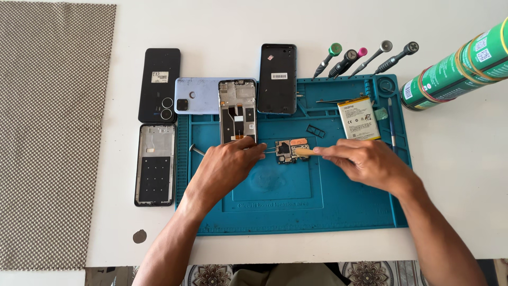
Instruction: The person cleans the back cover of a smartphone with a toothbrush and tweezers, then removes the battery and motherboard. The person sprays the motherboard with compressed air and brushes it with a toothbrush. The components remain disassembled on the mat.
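Note:
A small phone circuit board lies near the middle of the blue repair mat. My left hand holds thin metal tweezers whose tips reach the board's left edge. My right hand pinches a tan flat pry stick resting on the board's right side. An open phone frame lies just above my left hand.
A white phone battery and a small tray frame lie on the mat. Several screwdrivers rest beyond it. A green cylinder lies at the right. Phone backs, a blue cover, a dark phone, a frame and a woven cloth sit left.

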